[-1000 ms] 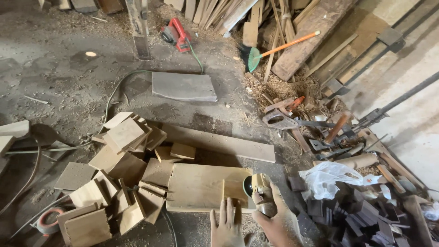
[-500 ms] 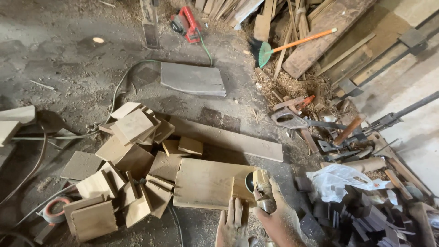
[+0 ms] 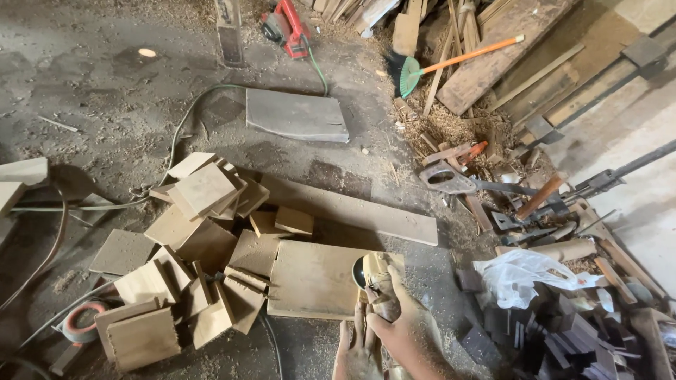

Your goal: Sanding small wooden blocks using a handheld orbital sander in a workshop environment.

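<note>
Both hands [image 3: 384, 338] are bare and dusty, with no sleeves showing.

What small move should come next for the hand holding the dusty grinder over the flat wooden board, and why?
Probably lower the disc onto the board. The right hand has its grip on the dusty yellow angle grinder, whose dark disc sits at the right edge of the flat pale wooden board. The left hand lies flat beside that edge, so I would first shift it clear of the disc.

Head camera looks steeply down; close.
</note>
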